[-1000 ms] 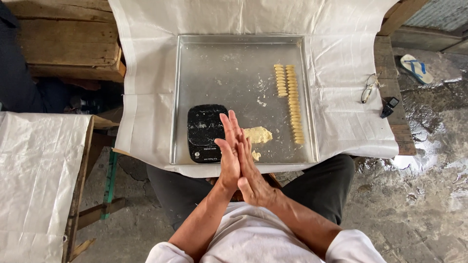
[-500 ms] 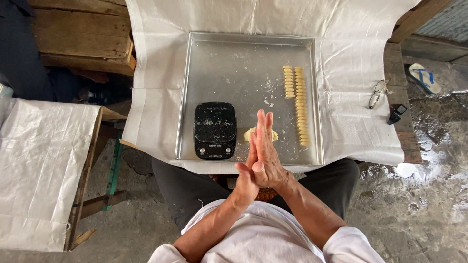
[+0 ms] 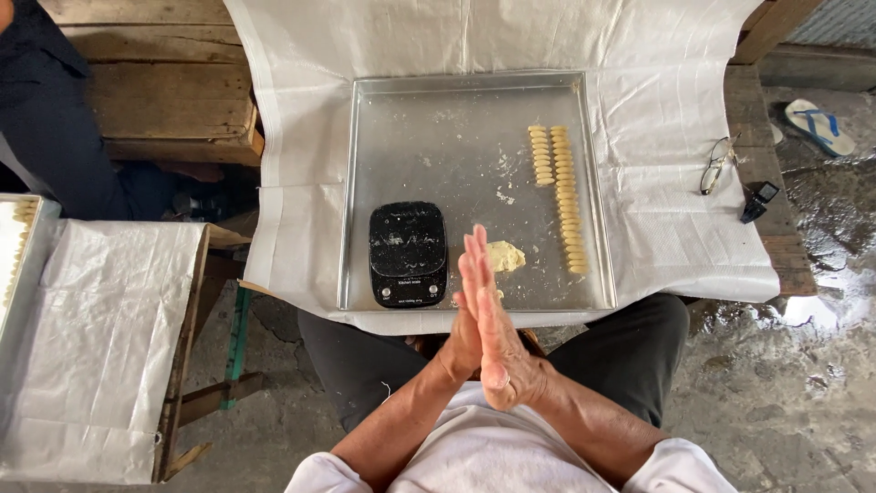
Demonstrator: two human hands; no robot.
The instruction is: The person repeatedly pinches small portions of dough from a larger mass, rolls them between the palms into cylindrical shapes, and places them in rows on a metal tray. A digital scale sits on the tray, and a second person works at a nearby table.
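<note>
My left hand [image 3: 456,351] and my right hand [image 3: 493,319] are pressed flat together, palm to palm, fingers straight and pointing away from me, just over the near edge of a shallow metal tray [image 3: 392,119]. Whatever lies between the palms is hidden. Right beyond the fingertips a pale yellow lump of dough [image 3: 505,256] rests in the tray. To its left stands a small black kitchen scale [image 3: 408,253]. Two rows of small shaped dough pieces [image 3: 561,196] run along the tray's right side.
The tray sits on a white woven sheet [image 3: 666,228] over a wooden table. Glasses [image 3: 717,164] and a small black object [image 3: 757,201] lie at the right. A second covered table [image 3: 100,347] with another tray [image 3: 18,256] stands left. A person in dark clothes [image 3: 55,137] sits upper left. A sandal [image 3: 821,126] lies on wet floor.
My palms have stayed pressed together while sliding against each other: the right hand is now further forward than the left. The view has shifted slightly.
</note>
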